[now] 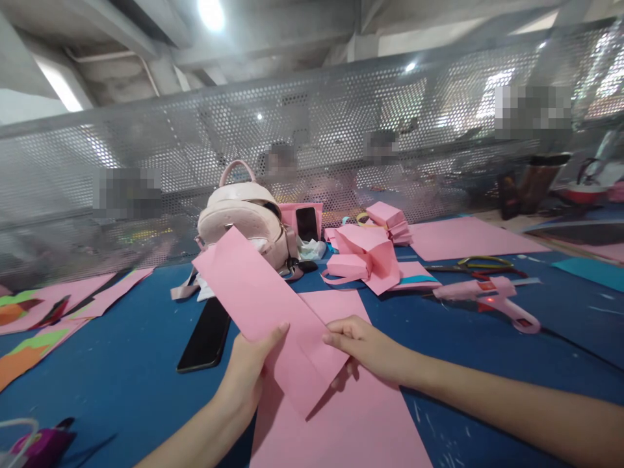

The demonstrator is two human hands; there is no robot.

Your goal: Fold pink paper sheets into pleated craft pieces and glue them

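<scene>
Spanning both hands (302,364): pink strip (266,312)

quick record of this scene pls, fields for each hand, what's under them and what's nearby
left hand: left hand grips the lower edge of a folded pink paper strip, thumb on top
right hand: right hand pinches the same strip with its fingers
underneath: flat pink paper sheet on the blue table
nearby: black phone, pale pink backpack, pink glue gun
</scene>
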